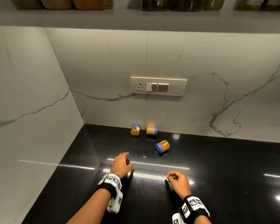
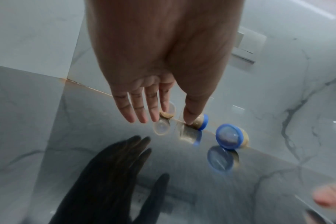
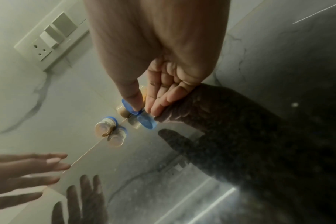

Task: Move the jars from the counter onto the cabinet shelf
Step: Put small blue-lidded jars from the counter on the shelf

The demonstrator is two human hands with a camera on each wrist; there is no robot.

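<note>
Three small jars of brown contents with blue lids lie on their sides on the black counter (image 1: 217, 167) near the back wall: a left jar (image 1: 135, 130), a middle jar (image 1: 151, 130) and a nearer jar (image 1: 162, 146). My left hand (image 1: 127, 157) hovers in front of them, fingers straight and spread, holding nothing. The left wrist view shows the left hand (image 2: 165, 121) over the counter, with the nearer jar (image 2: 232, 136) lid-on to its right. My right hand (image 1: 170, 177) hangs lower right, fingers loosely curled and empty. In the right wrist view my right hand (image 3: 145, 110) partly hides one jar (image 3: 123, 111).
A grey cabinet shelf (image 1: 136, 18) runs overhead, with several containers standing on it. A socket and switch panel (image 1: 158, 86) sits on the marble back wall. A marble side wall (image 1: 23, 110) closes the left. The glossy counter mirrors hands and jars.
</note>
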